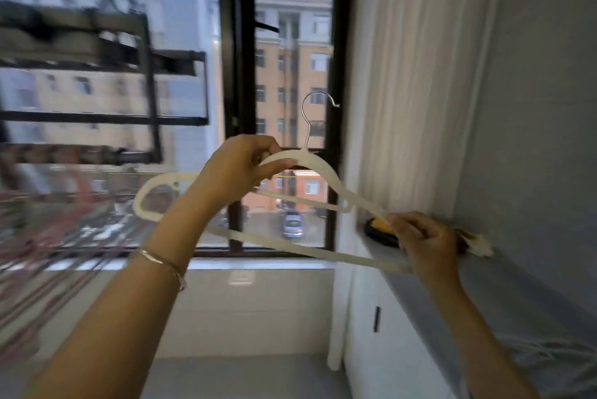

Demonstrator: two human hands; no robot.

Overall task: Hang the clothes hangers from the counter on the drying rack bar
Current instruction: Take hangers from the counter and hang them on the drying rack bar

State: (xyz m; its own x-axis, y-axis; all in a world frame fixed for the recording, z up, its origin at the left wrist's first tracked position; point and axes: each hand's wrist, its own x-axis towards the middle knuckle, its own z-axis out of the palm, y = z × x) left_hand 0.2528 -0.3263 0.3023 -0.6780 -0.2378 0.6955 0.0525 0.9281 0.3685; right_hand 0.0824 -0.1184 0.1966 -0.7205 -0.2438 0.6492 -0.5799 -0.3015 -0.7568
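Hanger (323,169) mid-air before the window (290,59), left grip (245,166) pinching its shoulder by the hook (318,104), right grip (426,243) curled round its right end over the counter (517,295); risk: hook may miss the blurred rack bar (97,117) at left, so the hanger drops.

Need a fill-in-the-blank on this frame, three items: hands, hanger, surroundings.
1. The left hand and right hand both grip the white hanger, whose metal hook points ___.
2. The bracelet is on the ___ wrist.
3. The grey counter runs along the ___ side of the view.

Missing words: up; left; right
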